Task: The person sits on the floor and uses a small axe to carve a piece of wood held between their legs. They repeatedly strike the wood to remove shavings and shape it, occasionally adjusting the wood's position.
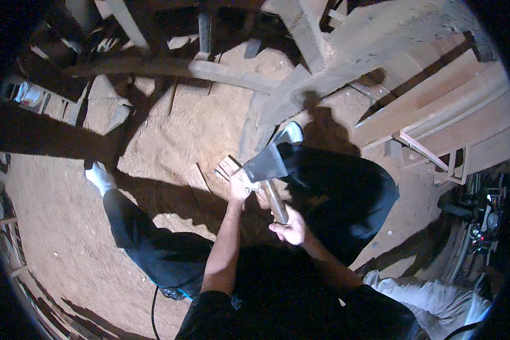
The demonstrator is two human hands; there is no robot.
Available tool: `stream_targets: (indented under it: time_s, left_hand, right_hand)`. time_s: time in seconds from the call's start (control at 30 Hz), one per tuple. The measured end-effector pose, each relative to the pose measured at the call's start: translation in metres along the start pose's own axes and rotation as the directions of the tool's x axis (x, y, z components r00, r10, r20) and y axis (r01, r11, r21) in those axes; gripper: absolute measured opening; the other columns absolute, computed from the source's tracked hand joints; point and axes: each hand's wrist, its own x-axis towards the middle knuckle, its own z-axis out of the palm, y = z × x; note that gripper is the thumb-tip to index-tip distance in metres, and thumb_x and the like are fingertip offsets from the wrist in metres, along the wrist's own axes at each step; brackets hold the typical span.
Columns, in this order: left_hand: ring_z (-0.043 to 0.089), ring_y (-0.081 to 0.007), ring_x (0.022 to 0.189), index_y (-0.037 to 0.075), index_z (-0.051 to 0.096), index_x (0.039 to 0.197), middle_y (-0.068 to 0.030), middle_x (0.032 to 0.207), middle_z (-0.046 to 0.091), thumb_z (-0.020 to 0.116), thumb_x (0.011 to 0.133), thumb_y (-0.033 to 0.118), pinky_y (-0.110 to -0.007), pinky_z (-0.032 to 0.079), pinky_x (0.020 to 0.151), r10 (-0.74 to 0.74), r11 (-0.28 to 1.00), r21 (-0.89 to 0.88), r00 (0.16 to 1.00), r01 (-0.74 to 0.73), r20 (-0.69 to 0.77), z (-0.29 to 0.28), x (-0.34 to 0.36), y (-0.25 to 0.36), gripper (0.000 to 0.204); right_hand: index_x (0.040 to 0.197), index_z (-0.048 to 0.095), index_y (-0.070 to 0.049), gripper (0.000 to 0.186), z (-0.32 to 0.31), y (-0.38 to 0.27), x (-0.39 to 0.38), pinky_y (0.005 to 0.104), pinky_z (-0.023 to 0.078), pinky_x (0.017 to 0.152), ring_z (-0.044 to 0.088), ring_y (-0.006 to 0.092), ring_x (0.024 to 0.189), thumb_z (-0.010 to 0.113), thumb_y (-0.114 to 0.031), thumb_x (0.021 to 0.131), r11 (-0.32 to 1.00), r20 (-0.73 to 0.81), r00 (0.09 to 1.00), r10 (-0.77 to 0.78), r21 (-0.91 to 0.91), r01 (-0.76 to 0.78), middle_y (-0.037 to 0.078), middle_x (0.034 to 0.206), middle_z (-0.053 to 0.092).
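Note:
A hatchet [266, 164] with a broad grey metal blade and a short wooden handle [275, 202] is held up in front of me, over my lap. My right hand [290, 228] is closed round the lower end of the handle. Beside the blade's back, where head and handle meet, my left hand [239, 190] grips the hatchet. A pale, crumpled bit shows at the left fingers; its kind is too small to tell. Just beyond that hand lies a small split piece of wood [227, 168] on the sandy floor.
Heavy timber beams [226, 75] cross the far side. Wide planks [436, 107] stand at the right, with a motorcycle [481, 221] behind. Another person's pale trousers [430, 297] show at the lower right. A dark beam [51, 133] juts in from the left, near my white shoe [100, 177].

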Motion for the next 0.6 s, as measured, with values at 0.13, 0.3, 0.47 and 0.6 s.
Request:
stream_targets:
  time_s: [0.13,0.3,0.47,0.6]
  left_hand:
    - [0.058,-0.0116,0.069,0.002,0.059,0.082,-0.0034,0.077,0.061,0.054,0.086,0.004,-0.028,0.047,0.059,-0.03,0.377,-0.915,0.99,0.142,0.141,-0.002,-0.023,-0.096,0.007]
    - [0.059,-0.0144,0.063,0.005,0.062,0.078,-0.0042,0.072,0.062,0.054,0.085,0.007,-0.029,0.048,0.058,-0.392,0.584,-0.761,0.919,0.283,0.041,0.005,-0.01,-0.054,0.012]
    - [0.061,-0.0151,0.065,0.003,0.066,0.08,-0.0056,0.075,0.066,0.067,0.074,0.006,-0.03,0.05,0.061,-0.375,0.696,-0.677,0.925,0.238,-0.06,0.007,-0.012,-0.072,0.007]
    - [0.062,-0.0152,0.067,0.002,0.067,0.081,-0.0072,0.075,0.066,0.071,0.071,0.006,-0.03,0.05,0.062,-0.36,0.773,-0.597,0.923,0.215,-0.133,0.009,-0.017,-0.094,0.012]
  right_hand:
    - [0.106,0.049,-0.002,0.034,0.006,-0.054,-0.007,0.0269,0.042,0.044,0.051,0.0109,0.048,0.067,-0.001,0.079,0.987,0.004,0.995,0.104,-0.125,-0.103,0.002,0.065,0.054]
    - [0.103,0.052,-0.004,0.035,0.002,-0.084,-0.041,0.0259,0.045,0.048,0.054,0.0107,0.052,0.072,-0.003,0.075,0.991,-0.144,0.987,-0.066,-0.126,0.048,0.002,0.071,0.059]
    - [0.098,0.057,-0.008,0.035,0.001,-0.105,-0.046,0.0274,0.049,0.055,0.057,0.0097,0.061,0.079,-0.01,0.071,0.981,-0.223,0.957,-0.187,-0.088,0.172,0.0,0.076,0.061]
    - [0.103,0.058,-0.004,0.036,-0.004,-0.104,-0.042,0.0307,0.051,0.062,0.062,0.0156,0.07,0.077,-0.014,0.073,0.968,-0.199,0.98,-0.013,-0.248,-0.037,0.005,0.083,0.064]
